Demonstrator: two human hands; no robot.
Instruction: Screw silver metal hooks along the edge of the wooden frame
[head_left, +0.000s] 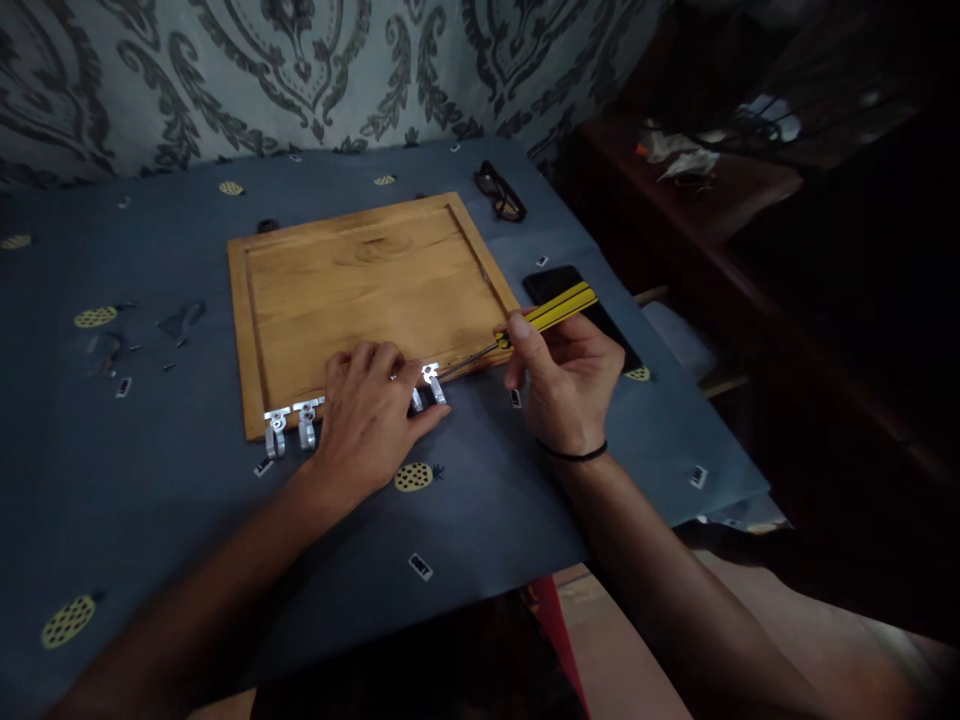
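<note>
A framed wooden board [360, 290] lies flat on the table, with several silver metal hooks [307, 424] along its near edge. My left hand [367, 415] is bent over that edge, its thumb and forefinger closed around a metal hook near the board's right part; the palm hides part of the row. In my right hand [566, 375] is a screwdriver with a yellow and black handle [559, 308], held between thumb and fingers. Its thin shaft [472, 356] slants down leftward to the hook at my left fingertips. Whether the tip touches a screw I cannot tell.
Dark-framed glasses [500, 192] lie beyond the board's far right corner. A black phone [600, 325] lies partly behind my right hand. Small loose metal pieces [135, 347] are scattered at left on the blue tablecloth [480, 500]. Brown wooden furniture [697, 240] stands at right.
</note>
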